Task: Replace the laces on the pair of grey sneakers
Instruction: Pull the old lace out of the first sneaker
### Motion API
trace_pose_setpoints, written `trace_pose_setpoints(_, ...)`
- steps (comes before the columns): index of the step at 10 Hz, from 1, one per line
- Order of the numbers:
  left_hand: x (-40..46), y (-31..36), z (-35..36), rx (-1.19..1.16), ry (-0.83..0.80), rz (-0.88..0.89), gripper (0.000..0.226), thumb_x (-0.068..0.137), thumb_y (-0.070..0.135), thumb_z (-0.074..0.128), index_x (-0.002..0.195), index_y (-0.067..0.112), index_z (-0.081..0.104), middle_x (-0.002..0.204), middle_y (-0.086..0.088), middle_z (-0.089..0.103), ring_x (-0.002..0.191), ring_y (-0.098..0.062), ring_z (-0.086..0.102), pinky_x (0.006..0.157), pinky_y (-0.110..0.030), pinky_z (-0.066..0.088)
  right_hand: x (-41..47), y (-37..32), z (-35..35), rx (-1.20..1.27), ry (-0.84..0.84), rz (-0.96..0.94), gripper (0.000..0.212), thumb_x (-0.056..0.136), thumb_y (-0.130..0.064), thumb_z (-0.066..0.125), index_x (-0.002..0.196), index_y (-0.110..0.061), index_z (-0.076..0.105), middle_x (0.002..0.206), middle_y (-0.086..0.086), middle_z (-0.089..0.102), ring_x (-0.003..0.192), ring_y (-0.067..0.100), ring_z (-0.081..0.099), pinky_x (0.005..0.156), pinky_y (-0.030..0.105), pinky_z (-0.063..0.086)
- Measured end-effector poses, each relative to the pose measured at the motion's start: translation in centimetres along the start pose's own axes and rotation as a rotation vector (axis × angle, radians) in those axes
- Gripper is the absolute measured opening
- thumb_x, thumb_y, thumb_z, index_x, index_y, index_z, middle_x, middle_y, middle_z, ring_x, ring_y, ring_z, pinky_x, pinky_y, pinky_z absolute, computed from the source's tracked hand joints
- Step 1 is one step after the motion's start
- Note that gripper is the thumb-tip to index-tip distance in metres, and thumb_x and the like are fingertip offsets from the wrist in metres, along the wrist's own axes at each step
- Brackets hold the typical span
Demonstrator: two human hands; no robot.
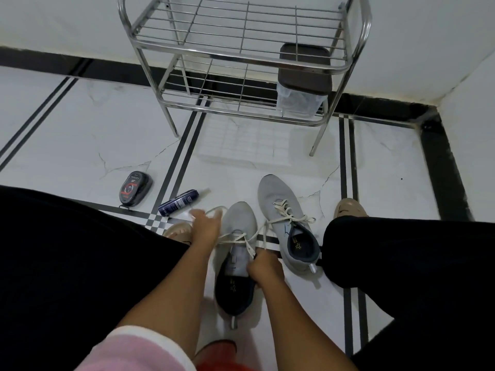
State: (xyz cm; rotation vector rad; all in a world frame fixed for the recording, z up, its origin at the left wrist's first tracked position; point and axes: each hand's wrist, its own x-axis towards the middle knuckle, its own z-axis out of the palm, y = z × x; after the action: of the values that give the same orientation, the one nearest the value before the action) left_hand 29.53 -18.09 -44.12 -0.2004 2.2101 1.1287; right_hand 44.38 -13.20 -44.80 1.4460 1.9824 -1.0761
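Two grey sneakers lie on the tiled floor between my knees. The nearer sneaker [235, 253] points away from me and has a white lace [241, 236] crossing only its lowest eyelets. My left hand [205, 226] holds one end of this lace out to the left of the toe. My right hand [263, 266] pinches the other lace end beside the shoe's tongue. The second sneaker [288, 223] lies to the right, fully laced in white, its loose lace ends spread across the floor.
A steel wire rack [241, 57] stands ahead, holding a clear container with a dark lid [304, 79]. A black shoe-polish sponge [135, 190] and a dark spray bottle [179, 202] lie on the floor at the left. My black-clad legs flank the shoes, feet in tan slippers [348, 207].
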Motion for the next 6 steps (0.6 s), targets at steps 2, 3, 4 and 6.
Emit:
trace_pose_setpoints(2, -1.8, -3.8, 2.8, 1.033, -0.265, 0.565, 0.027, 0.091, 0.03, 0.053, 0.116, 0.02, 0.059, 0.109, -0.011, 0.052, 0.103, -0.031, 0.057, 0.084, -0.037, 0.046, 0.1, -0.2, 0.2, -0.03, 0.012, -0.027, 0.033, 0.093, -0.034, 0.048, 0.118, -0.016, 0.058, 0.12, 0.013, 0.059, 0.106, 0.033, 0.062, 0.086, 0.04, 0.055)
trace_pose_setpoints(3, -2.2, -3.7, 3.0, 0.743, -0.23, 0.417, 0.015, 0.093, 0.024, 0.052, 0.093, 0.02, 0.066, 0.106, -0.012, 0.056, 0.098, -0.031, 0.059, 0.08, -0.034, 0.045, 0.1, 0.0, 0.2, -0.016, 0.008, -0.029, 0.029, 0.092, -0.032, 0.048, 0.117, -0.018, 0.058, 0.119, 0.012, 0.06, 0.104, 0.033, 0.062, 0.085, 0.04, 0.055)
trace_pose_setpoints(4, -1.9, -0.9, 1.6, -0.354, -0.058, -0.046, 0.017, 0.094, 0.009, 0.04, 0.083, 0.011, 0.053, 0.089, -0.013, 0.059, 0.073, -0.022, 0.057, 0.063, -0.029, 0.043, 0.3, 0.2, 0.1, 0.043, -0.02, 0.006, 0.033, 0.087, -0.024, 0.049, 0.119, -0.02, 0.057, 0.117, 0.011, 0.06, 0.101, 0.033, 0.063, 0.083, 0.04, 0.057)
trace_pose_setpoints(6, 0.1, 1.5, -0.2, -0.055, -0.037, 0.089, 0.018, 0.09, 0.017, 0.053, 0.105, 0.013, 0.044, 0.074, -0.003, 0.05, 0.057, -0.018, 0.049, 0.051, -0.025, 0.04, 0.5, 0.2, 0.3, 0.105, -0.033, 0.032, 0.031, 0.086, -0.022, 0.049, 0.116, -0.019, 0.059, 0.112, 0.011, 0.063, 0.096, 0.032, 0.065, 0.081, 0.042, 0.058)
